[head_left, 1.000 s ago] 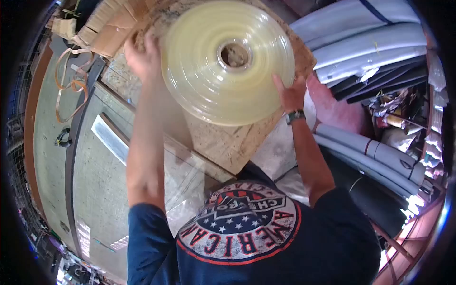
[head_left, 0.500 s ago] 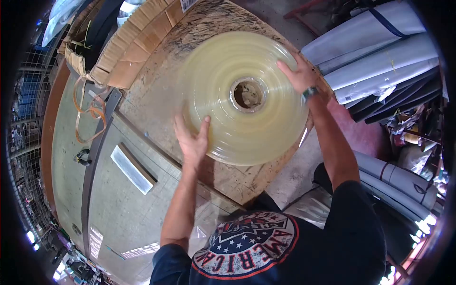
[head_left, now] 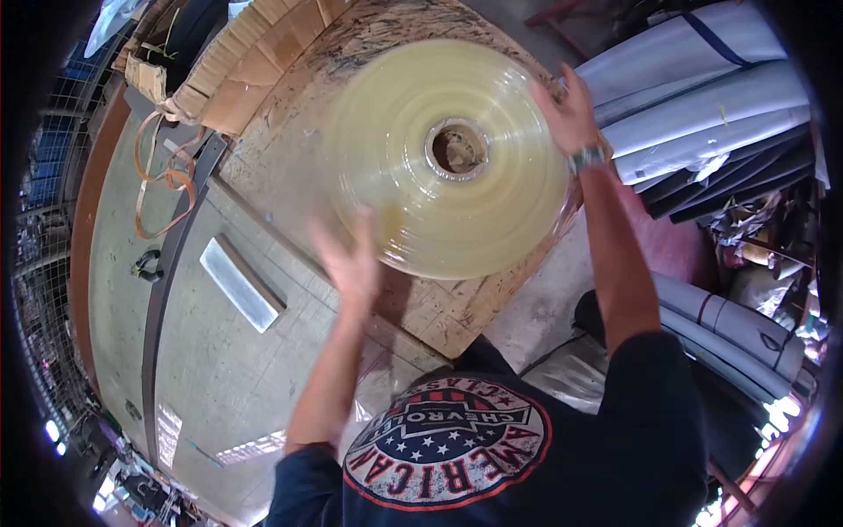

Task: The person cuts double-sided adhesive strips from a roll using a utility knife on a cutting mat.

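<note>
A large roll of clear, yellowish plastic strip point(head_left: 518, 184) lies flat, its round core hole facing up. Under it is a worn wooden board point(head_left: 465, 316). My left hand point(head_left: 351, 272), smeared by motion, is open at the roll's near left edge, thumb and fingers apart. At the far right rim, my right hand point(head_left: 566, 119) is open too, fingers spread and pointing away from me, with a watch point(head_left: 587, 159) on the wrist. Neither hand is wrapped around anything.
To the left, a grey-white curved block point(head_left: 241, 281) rests on a greenish tabletop point(head_left: 202, 369), near a loop of tan strap point(head_left: 145, 198). A torn cardboard box point(head_left: 255, 66) stands at the far left. Large grey rolls point(head_left: 702, 83) are stacked on the right.
The roll sits slightly higher in the view. My right hand has slid outward to the rim, off the top face. The left hand has shifted a little and blurred.
</note>
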Tool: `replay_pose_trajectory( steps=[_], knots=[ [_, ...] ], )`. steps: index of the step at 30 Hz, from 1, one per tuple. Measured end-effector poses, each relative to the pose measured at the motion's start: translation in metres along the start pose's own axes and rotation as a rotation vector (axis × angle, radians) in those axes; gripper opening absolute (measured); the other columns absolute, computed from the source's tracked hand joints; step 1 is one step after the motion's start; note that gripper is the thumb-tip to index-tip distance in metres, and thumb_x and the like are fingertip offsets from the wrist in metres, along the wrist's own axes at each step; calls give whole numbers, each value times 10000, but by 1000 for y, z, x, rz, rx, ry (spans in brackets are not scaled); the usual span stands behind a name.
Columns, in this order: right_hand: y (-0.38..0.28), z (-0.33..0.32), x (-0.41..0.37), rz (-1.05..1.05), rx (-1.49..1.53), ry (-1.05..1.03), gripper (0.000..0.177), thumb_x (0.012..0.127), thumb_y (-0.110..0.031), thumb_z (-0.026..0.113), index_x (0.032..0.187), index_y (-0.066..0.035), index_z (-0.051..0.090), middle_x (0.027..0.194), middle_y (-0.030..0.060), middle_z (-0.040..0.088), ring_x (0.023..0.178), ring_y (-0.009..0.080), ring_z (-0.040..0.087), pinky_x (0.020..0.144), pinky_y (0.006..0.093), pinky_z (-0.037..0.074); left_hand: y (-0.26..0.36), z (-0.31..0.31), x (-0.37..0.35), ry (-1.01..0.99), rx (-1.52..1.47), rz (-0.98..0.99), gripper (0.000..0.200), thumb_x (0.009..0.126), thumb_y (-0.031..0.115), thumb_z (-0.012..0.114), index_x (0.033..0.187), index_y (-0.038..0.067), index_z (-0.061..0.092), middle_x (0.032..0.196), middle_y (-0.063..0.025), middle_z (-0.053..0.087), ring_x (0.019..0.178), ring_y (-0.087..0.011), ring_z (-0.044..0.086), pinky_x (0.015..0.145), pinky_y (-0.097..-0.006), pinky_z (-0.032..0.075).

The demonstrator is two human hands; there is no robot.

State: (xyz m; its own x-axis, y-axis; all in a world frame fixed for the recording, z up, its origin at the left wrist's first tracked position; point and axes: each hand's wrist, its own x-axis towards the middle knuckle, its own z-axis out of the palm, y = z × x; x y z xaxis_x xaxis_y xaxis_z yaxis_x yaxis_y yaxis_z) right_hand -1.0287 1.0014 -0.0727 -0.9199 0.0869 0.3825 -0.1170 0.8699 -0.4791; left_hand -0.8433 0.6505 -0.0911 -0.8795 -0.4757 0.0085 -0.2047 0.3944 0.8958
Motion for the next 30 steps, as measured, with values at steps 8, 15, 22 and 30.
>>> replay_pose_trajectory(
  steps=[8,15,22,30],
  knots=[
    [11,18,-13,301,93,-279,932,820,-678,710,1389,43,549,1304,290,638,1249,426,592,1071,465,459,5,30,25,-83,6,231,696,884,135,788,1485,1,464,1468,-234,498,1408,-361,450,1198,-464,337],
    [-19,-8,-152,526,21,21,749,862,-510,764,1329,40,566,1247,324,617,1202,469,567,1069,517,433,16,31,166,-313,-47,353,694,919,215,780,1475,-53,463,1504,-247,518,1356,-331,530,1157,-414,401],
    [-21,-13,-28,96,32,-2,794,894,-433,775,1454,49,485,1447,253,546,1366,375,513,1132,427,416,11,9,37,73,-28,154,740,999,423,667,1501,-57,412,1514,-275,462,1439,-372,415,1201,-499,314],
    [-3,15,-14,262,108,-252,750,887,-589,695,1431,-92,554,1274,225,676,1176,424,638,1023,510,487,13,28,45,-147,154,240,810,842,255,858,1500,35,439,1503,-282,447,1416,-421,440,1179,-507,374]
  ],
)
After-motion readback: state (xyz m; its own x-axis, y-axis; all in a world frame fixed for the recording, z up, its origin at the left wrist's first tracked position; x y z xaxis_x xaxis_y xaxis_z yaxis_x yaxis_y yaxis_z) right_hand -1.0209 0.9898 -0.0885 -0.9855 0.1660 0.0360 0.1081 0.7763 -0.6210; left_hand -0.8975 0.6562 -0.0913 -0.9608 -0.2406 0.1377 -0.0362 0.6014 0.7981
